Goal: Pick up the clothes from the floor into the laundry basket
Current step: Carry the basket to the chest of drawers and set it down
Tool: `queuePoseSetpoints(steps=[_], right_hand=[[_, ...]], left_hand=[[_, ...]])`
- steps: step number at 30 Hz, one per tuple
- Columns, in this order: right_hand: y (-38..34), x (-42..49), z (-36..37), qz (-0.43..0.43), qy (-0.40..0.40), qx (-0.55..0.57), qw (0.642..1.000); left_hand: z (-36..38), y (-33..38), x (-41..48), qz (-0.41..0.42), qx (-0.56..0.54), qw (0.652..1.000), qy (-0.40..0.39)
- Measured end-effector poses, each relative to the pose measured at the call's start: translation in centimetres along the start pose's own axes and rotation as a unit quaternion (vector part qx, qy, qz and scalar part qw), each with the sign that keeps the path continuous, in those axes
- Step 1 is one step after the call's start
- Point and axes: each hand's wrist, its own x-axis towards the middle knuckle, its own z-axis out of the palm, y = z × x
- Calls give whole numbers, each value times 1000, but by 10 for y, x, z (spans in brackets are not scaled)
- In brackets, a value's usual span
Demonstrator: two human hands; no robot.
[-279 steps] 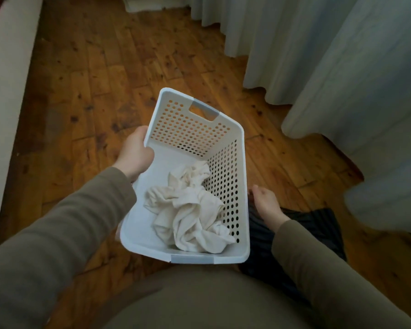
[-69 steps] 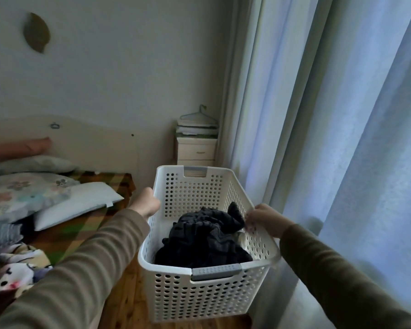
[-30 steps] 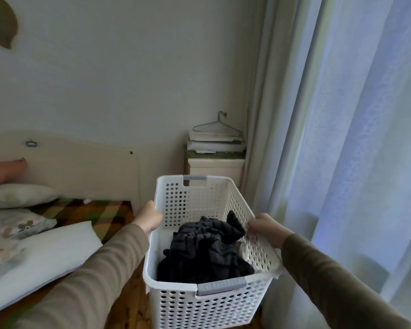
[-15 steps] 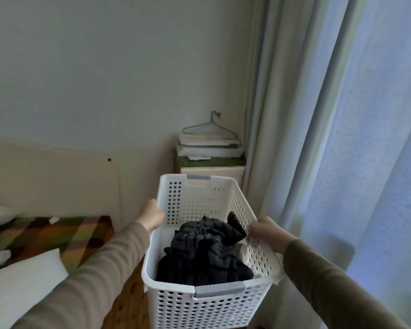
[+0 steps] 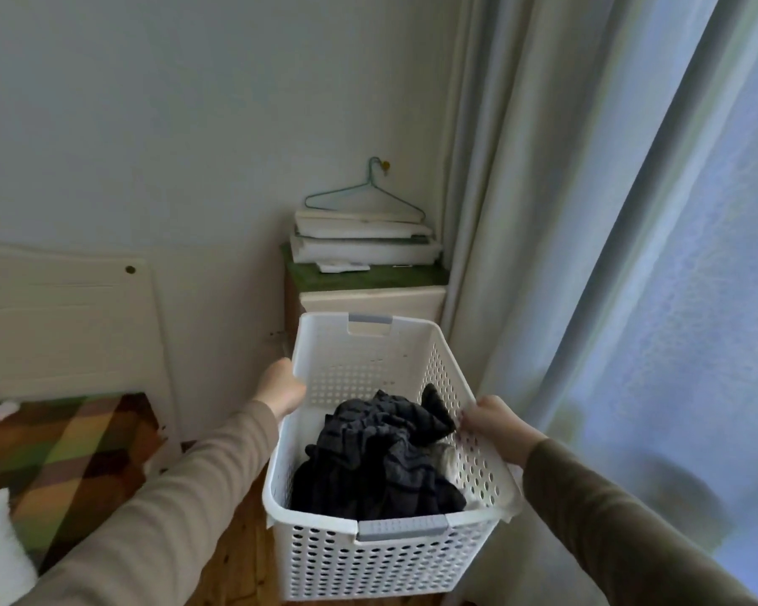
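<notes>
A white perforated laundry basket (image 5: pixel 368 557) is held up in front of me, off the floor. My left hand (image 5: pixel 281 389) grips its left rim and my right hand (image 5: pixel 493 424) grips its right rim. Inside lies a crumpled dark striped garment (image 5: pixel 377 461). A bit of pale cloth (image 5: pixel 449 459) shows under it on the right.
A small bedside cabinet (image 5: pixel 370 295) stands straight ahead against the wall, with stacked white items (image 5: pixel 364 240) and a wire hanger (image 5: pixel 364 194) on top. Pale curtains (image 5: pixel 609 255) hang on the right. A bed with a checked cover (image 5: pixel 66 448) and headboard (image 5: pixel 62 317) is on the left. Wooden floor (image 5: pixel 237 566) shows below.
My view has swung right and closer to the cabinet; most of the bed and pillows have left the frame. Both hands keep their hold on the basket rims.
</notes>
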Motion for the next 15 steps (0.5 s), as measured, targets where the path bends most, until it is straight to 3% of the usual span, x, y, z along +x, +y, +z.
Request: queuePoseSetpoints(steps=[15], right_hand=[[-9, 128, -3, 49, 65, 27, 996]], left_hand=[[69, 32, 152, 29, 19, 997, -69]])
